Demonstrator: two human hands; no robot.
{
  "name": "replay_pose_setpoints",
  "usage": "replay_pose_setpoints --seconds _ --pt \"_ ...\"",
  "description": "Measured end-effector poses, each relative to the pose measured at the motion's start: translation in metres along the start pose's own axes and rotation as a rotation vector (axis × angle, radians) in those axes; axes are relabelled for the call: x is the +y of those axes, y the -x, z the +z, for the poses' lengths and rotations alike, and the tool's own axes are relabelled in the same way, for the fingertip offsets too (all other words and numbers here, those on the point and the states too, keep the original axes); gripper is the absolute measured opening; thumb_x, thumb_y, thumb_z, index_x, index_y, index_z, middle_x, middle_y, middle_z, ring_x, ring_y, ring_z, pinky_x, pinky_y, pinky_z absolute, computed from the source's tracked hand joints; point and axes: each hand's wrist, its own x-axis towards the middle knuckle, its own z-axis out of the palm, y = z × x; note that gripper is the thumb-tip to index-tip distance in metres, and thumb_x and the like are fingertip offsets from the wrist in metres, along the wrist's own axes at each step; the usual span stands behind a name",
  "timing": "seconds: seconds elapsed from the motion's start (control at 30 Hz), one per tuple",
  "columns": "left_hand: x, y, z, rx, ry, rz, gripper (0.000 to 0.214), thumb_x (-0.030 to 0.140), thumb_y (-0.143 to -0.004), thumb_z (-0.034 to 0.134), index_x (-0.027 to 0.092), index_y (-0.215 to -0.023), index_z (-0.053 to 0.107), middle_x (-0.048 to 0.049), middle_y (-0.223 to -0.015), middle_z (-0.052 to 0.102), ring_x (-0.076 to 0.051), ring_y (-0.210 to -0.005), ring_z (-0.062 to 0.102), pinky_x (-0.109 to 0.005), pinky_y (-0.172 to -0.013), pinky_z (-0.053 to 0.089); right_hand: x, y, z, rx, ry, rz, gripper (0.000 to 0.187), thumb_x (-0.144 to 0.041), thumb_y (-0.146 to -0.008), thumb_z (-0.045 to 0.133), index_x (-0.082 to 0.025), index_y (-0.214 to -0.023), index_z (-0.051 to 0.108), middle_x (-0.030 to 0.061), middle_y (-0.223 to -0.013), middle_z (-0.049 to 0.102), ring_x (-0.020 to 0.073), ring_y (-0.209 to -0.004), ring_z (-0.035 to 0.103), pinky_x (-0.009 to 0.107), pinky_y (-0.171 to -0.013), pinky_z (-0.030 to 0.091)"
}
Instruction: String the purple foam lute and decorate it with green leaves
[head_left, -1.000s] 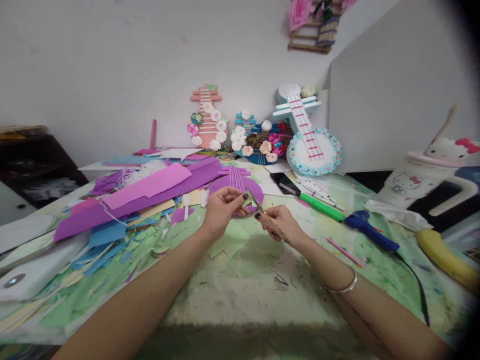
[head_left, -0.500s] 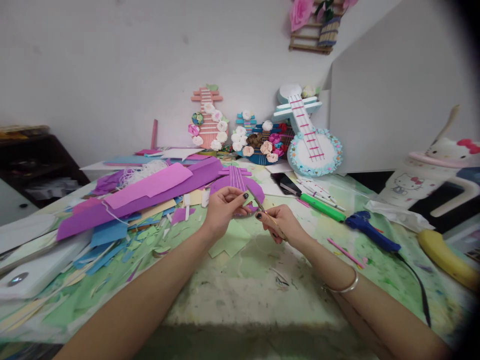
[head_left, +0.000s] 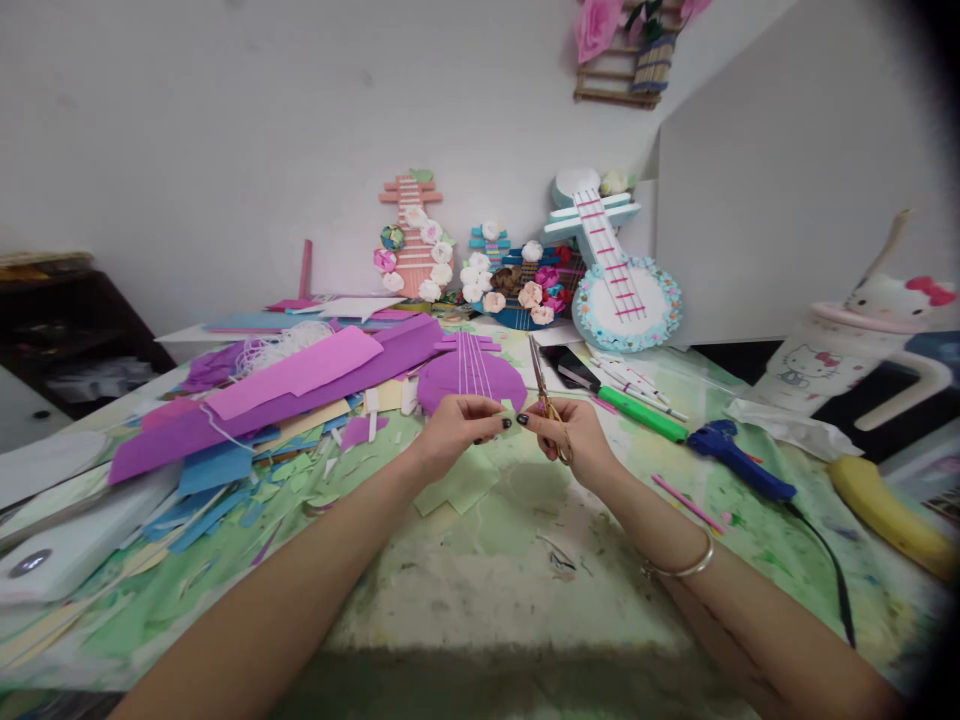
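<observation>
My left hand [head_left: 463, 430] is closed, pinching a small piece of light green paper [head_left: 508, 408] between thumb and fingers. Close beside it, my right hand [head_left: 564, 432] is closed around the gold handles of a pair of scissors [head_left: 541, 378], whose blades point up and away from me. The right fingertips are near the paper's edge; whether they touch it I cannot tell. Behind my left hand lies a purple paper lute shape [head_left: 450, 378] with white strings. A larger light green paper sheet [head_left: 459, 483] lies on the table under my hands.
Purple paper sheets [head_left: 300, 385] and several coloured scraps [head_left: 289, 470] cover the left side. To the right are a green utility knife [head_left: 643, 414], a blue glue gun [head_left: 739, 460] with its cord, a banana [head_left: 889, 515] and a cup [head_left: 817, 360]. Decorated lutes [head_left: 626, 295] lean at the back.
The scissors have swung from pointing at the paper to pointing upward, away from it. My right hand has turned, and its fingertips have come closer to my left hand.
</observation>
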Motion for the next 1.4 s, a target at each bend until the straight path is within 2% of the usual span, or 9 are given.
replay_pose_setpoints --seconds 0.17,0.3,0.4,0.5,0.63,0.77,1.03,1.4 --pt "-0.006 -0.001 0.002 0.058 0.031 0.017 0.024 0.028 -0.057 0.078 0.013 -0.074 0.072 -0.0015 -0.061 0.062 -0.008 -0.053 0.046 -0.021 -0.052 0.034 0.004 0.001 0.001 -0.051 -0.003 0.004 0.028 -0.038 -0.061 0.074 -0.013 -0.067 0.062 -0.0051 -0.034 0.048 0.0067 -0.028 0.037 0.019 -0.031 0.023" --pt "-0.009 -0.001 0.005 0.060 0.021 0.053 0.022 0.031 -0.063 0.076 0.013 -0.077 0.074 -0.0051 -0.071 0.068 -0.009 -0.058 0.051 -0.021 -0.054 0.037 0.004 0.004 0.005 -0.062 0.026 0.009 0.026 -0.038 -0.062 0.072 -0.015 -0.064 0.060 -0.0056 -0.035 0.047 0.0066 -0.029 0.037 0.018 -0.032 0.025" --pt "-0.007 0.000 0.005 0.029 0.023 0.024 0.023 0.034 -0.065 0.075 0.014 -0.077 0.074 -0.0065 -0.071 0.068 -0.011 -0.060 0.056 -0.021 -0.051 0.038 -0.001 0.006 0.006 -0.068 0.034 0.020 0.029 -0.041 -0.062 0.072 -0.015 -0.061 0.059 -0.0050 -0.036 0.047 0.0066 -0.030 0.039 0.019 -0.033 0.026" --pt "-0.002 0.000 0.002 0.054 0.046 -0.012 0.025 0.036 -0.063 0.076 0.014 -0.075 0.073 -0.0064 -0.067 0.068 -0.012 -0.056 0.060 -0.020 -0.047 0.037 -0.005 0.005 0.002 -0.122 0.051 0.034 0.037 -0.049 -0.067 0.068 -0.015 -0.056 0.057 -0.0054 -0.035 0.043 0.0063 -0.031 0.037 0.020 -0.035 0.027" --pt "0.003 -0.003 -0.007 0.073 0.024 -0.035 0.022 0.031 -0.062 0.077 0.012 -0.071 0.073 -0.0049 -0.055 0.065 -0.009 -0.048 0.055 -0.019 -0.046 0.038 -0.003 0.002 -0.005 -0.219 0.158 0.055 0.045 -0.055 -0.068 0.066 -0.015 -0.052 0.053 -0.0060 -0.034 0.038 0.0054 -0.030 0.033 0.020 -0.035 0.024" --pt "0.005 -0.005 -0.013 0.073 -0.035 -0.037 0.017 0.025 -0.061 0.077 0.010 -0.068 0.072 -0.0044 -0.053 0.062 -0.007 -0.047 0.051 -0.018 -0.044 0.035 0.001 0.000 -0.008 -0.279 0.259 0.096 0.049 -0.060 -0.067 0.065 -0.015 -0.053 0.054 -0.0040 -0.041 0.043 0.0052 -0.031 0.034 0.020 -0.033 0.024" --pt "0.009 -0.003 -0.011 0.061 0.011 -0.063 0.013 0.019 -0.057 0.074 0.008 -0.063 0.069 -0.0031 -0.055 0.061 -0.007 -0.048 0.052 -0.020 -0.047 0.036 -0.003 0.002 -0.011 -0.326 0.420 0.054 0.050 -0.060 -0.069 0.064 -0.015 -0.053 0.052 -0.0059 -0.036 0.037 0.0051 -0.034 0.032 0.020 -0.036 0.020" --pt "0.013 -0.003 -0.012 0.010 0.069 -0.074 0.014 0.017 -0.056 0.075 0.008 -0.062 0.067 -0.0013 -0.056 0.060 -0.005 -0.046 0.049 -0.020 -0.047 0.035 -0.002 0.002 -0.011 -0.350 0.342 0.092 0.051 -0.061 -0.071 0.062 -0.014 -0.053 0.053 -0.0046 -0.038 0.040 0.0055 -0.032 0.034 0.019 -0.034 0.022"
